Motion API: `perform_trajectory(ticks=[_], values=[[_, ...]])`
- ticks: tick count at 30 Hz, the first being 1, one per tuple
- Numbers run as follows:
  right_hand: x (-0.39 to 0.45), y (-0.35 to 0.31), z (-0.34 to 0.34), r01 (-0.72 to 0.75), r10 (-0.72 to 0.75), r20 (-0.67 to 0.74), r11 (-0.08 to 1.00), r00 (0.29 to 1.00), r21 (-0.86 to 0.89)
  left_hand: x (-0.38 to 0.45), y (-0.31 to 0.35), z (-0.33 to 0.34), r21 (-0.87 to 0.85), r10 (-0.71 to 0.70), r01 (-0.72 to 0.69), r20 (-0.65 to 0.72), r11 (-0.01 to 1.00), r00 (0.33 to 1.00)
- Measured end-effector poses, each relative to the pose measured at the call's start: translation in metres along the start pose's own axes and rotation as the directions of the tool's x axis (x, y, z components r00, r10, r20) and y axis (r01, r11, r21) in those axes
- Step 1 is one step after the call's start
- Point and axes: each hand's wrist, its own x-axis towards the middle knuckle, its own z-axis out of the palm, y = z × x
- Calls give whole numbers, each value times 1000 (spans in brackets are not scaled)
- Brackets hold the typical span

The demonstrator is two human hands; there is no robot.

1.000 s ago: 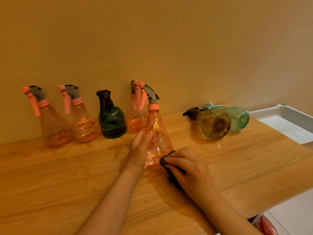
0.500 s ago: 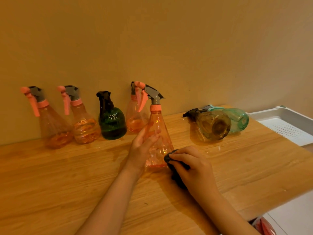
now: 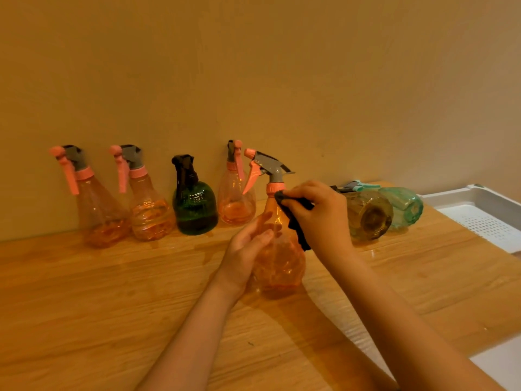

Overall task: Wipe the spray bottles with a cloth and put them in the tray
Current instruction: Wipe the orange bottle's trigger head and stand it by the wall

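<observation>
holding orange bottle (image 3: 280,261) with left hand (image 3: 242,253), right hand (image 3: 318,214) wiping with cloth (image 3: 296,218).

The held bottle (image 3: 280,258) is clear orange with a grey head and a pink trigger and collar. The cloth (image 3: 294,218) against it is black. Three bottles by the wall (image 3: 101,210) (image 3: 150,213) (image 3: 235,198) share the same orange, grey and pink. The round bottle (image 3: 194,207) is dark green with a black head. The two lying bottles are amber (image 3: 366,218) and pale teal (image 3: 403,207). The tabletop (image 3: 112,306) is light wood grain. The tray (image 3: 479,215) is white with a dotted perforated floor. The wall (image 3: 253,66) is plain beige.
</observation>
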Motion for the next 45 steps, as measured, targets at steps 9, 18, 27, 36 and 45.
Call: perform_trajectory(ticks=[9, 18, 27, 36, 45], values=[[-96, 13, -27, 5, -20, 154, 995, 988, 99, 2, -2, 3, -74, 1, -5, -55, 997, 998], [-107, 14, -21, 186, -191, 72, 980, 979, 69, 1, -7, 6, 20, 11, -10, -46, 1000, 999], [-110, 18, -18, 169, -168, 130, 986, 977, 3, 2, -5, 2, -70, -3, -1, -52, 998, 999], [-106, 17, -17, 73, -75, 84, 997, 994, 31, 2, -5, 2, -67, -2, 0, -31, 998, 1000], [-27, 4, -9, 8, -8, 21, 1000, 1000, -28, -1, -1, 1, -54, 2, 2, 62, 999, 998]])
